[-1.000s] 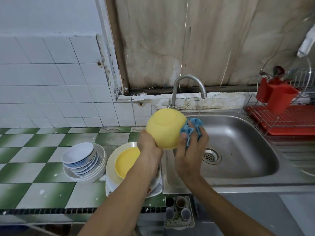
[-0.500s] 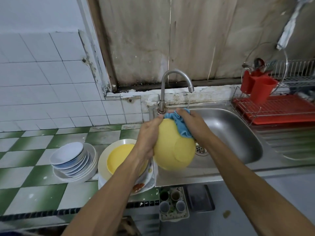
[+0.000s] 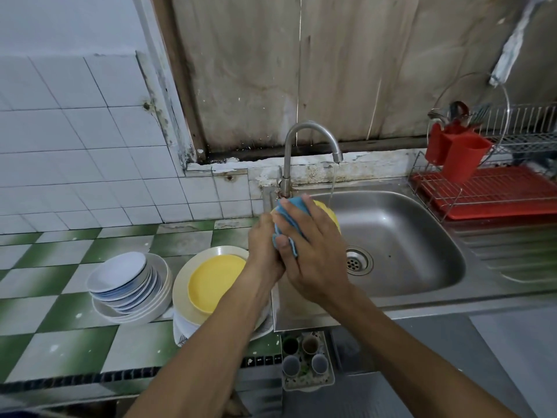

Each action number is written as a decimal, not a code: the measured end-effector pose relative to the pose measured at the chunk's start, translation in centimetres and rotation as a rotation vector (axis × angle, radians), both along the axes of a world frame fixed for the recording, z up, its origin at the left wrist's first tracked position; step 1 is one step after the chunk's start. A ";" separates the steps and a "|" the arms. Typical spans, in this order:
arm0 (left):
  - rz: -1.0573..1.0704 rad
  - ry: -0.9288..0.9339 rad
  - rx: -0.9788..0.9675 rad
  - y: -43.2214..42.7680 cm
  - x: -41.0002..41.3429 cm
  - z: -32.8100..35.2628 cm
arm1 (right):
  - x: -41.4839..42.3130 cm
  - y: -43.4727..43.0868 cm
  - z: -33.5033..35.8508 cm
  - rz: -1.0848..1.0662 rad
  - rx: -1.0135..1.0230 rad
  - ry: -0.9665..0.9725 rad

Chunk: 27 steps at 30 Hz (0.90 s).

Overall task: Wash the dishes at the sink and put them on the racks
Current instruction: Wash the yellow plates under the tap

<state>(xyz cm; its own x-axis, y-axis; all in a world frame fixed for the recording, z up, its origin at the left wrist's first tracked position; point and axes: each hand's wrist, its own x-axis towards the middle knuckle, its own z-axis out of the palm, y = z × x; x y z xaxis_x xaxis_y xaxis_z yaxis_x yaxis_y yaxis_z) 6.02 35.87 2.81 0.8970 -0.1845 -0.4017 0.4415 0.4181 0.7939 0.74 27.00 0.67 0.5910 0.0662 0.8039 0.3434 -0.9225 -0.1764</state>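
While a thin stream of water runs from the tap (image 3: 310, 137) at the centre of the frame, we scrub a yellow bowl (image 3: 328, 214) over the left edge of the sink (image 3: 422, 236). Our left hand (image 3: 263, 245) is curled round the bowl's left side. The fingers (image 3: 306, 206) of our right hand (image 3: 313, 254) clasp a blue cloth (image 3: 284, 211) against the bowl. To do this step well, we judge, the bowl should turn under the cloth so that every side is wiped. It then needs rinsing beneath the stream before it goes to the rack (image 3: 497, 191) at the right, where a red holder (image 3: 464, 158) carries cutlery. At lower left on the worktop (image 3: 60, 327), a yellow plate (image 3: 214, 282) lies on a stack of pale plates, just beside a pile of nested saucers (image 3: 120, 276).
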 end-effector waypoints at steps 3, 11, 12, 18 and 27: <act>-0.146 -0.228 0.113 0.6 0.4 1.3 | 1.0 -0.5 2.7 -0.035 0.042 0.137; -0.224 -0.398 0.374 3.2 0.5 4.0 | 2.6 -4.5 6.7 0.071 0.802 0.695; -0.184 -0.451 0.436 3.1 0.8 3.5 | 2.4 -4.5 6.6 0.039 0.809 0.657; -0.284 0.034 0.371 1.8 2.1 0.6 | 1.6 -2.1 3.4 -0.245 0.284 0.179; -0.352 -0.205 0.225 0.3 1.5 -0.9 | 3.0 -2.5 3.5 0.030 0.692 0.799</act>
<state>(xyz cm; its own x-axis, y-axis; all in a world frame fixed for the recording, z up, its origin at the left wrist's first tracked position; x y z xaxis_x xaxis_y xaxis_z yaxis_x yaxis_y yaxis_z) 7.52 36.22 1.96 0.8606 -0.4203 -0.2875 0.3502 0.0786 0.9334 3.76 24.45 4.14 0.9708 -0.2345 0.0501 -0.0837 -0.5273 -0.8456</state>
